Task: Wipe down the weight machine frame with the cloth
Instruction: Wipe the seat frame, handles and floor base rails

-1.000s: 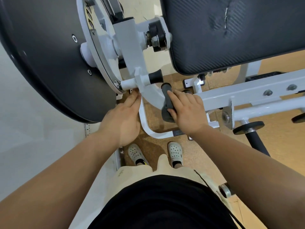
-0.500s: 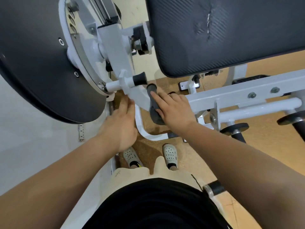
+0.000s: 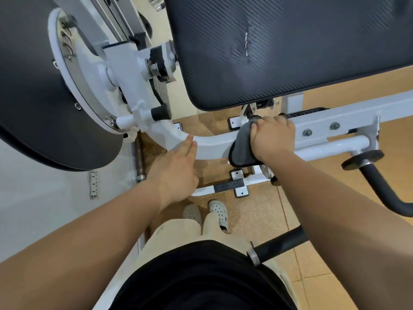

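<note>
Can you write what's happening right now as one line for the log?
right hand: grips cloth on frame | left hand: fingers touch frame | stage: wiping

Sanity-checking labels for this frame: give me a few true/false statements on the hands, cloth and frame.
1. The right hand grips the grey cloth on the white frame tube. True.
2. The left hand holds a second cloth. False: it holds nothing, and its straight fingers touch the tube.
3. The black pad has a torn spot. True.
4. The cloth lies on the pad. False: it is below the pad, on the tube.
</note>
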